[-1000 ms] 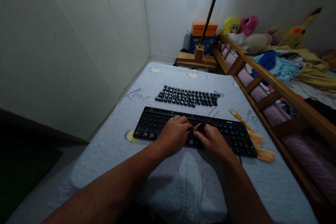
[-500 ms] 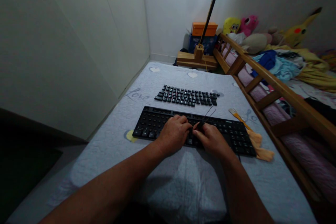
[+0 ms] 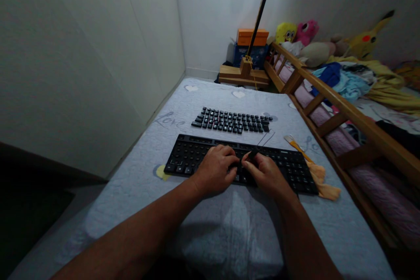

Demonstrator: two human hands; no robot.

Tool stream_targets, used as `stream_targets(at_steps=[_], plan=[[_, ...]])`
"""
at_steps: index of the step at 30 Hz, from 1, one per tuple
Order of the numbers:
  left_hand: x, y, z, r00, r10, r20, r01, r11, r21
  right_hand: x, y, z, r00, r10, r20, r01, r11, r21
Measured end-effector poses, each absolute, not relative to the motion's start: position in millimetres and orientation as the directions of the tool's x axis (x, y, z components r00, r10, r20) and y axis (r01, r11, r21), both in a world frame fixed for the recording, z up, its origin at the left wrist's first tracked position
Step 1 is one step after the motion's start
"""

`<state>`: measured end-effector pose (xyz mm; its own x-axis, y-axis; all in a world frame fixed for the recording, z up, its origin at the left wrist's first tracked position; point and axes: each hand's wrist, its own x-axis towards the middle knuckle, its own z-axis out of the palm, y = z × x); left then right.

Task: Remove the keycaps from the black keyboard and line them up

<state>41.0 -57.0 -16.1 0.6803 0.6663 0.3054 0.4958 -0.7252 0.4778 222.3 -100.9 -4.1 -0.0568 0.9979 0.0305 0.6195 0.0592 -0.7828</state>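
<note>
A black keyboard (image 3: 187,151) lies across the bedspread, with bare key positions on its left part and keycaps still on its number pad. My right hand (image 3: 267,173) is closed around the dark handle of a wire keycap puller (image 3: 253,153); its two thin wire prongs point up and away. Over the middle of the keyboard, my left hand (image 3: 218,166) has its fingers bent and drawn together near the puller's handle end. What those fingertips hold, if anything, is hidden. Loose black keycaps (image 3: 226,121) sit in staggered rows just beyond the keyboard.
A brush (image 3: 297,146) and an orange cloth (image 3: 323,181) lie at the keyboard's right end. Along the right runs a wooden bed rail (image 3: 344,107), with clothes and plush toys behind it. A wooden stand (image 3: 246,74) with a dark pole is at the far end; a pale wall panel (image 3: 114,52) borders the left.
The view has shifted slightly. My left thumb shows more clearly below the bent fingers, and the right hand keeps hold of the keycap puller.
</note>
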Motion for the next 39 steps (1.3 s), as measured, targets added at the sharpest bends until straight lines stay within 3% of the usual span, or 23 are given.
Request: stream_targets(at_steps=[7, 17, 25, 34, 39], plan=[[39.4, -57.9, -14.6, 0.660, 0.664, 0.352, 0.460, -0.727, 0.509, 218.5, -104.7, -1.3, -0.028, 0.988, 0.152, 0.615, 0.136, -0.777], [41.2, -57.0, -15.0, 0.669, 0.620, 0.410, 0.459, -0.779, 0.428, 212.5, -107.9, 3.4, 0.082, 0.975, 0.207, 0.508, 0.138, -0.850], [42.0, -57.3, -15.0, 0.645, 0.600, 0.474, 0.443, -0.799, 0.407, 208.7, -109.3, 1.6, 0.205, 0.915, 0.348, 0.489, 0.212, -0.846], [44.6, -63.9, -10.1, 0.628, 0.584, 0.514, 0.450, -0.812, 0.372, 212.7, -109.7, -7.5, 0.323, 0.864, 0.387, 0.460, 0.214, -0.862], [43.7, -61.6, -15.0, 0.567, 0.613, 0.550, 0.443, -0.790, 0.423, 214.0, -109.7, -3.6, 0.179, 0.892, 0.414, 0.528, 0.268, -0.806]])
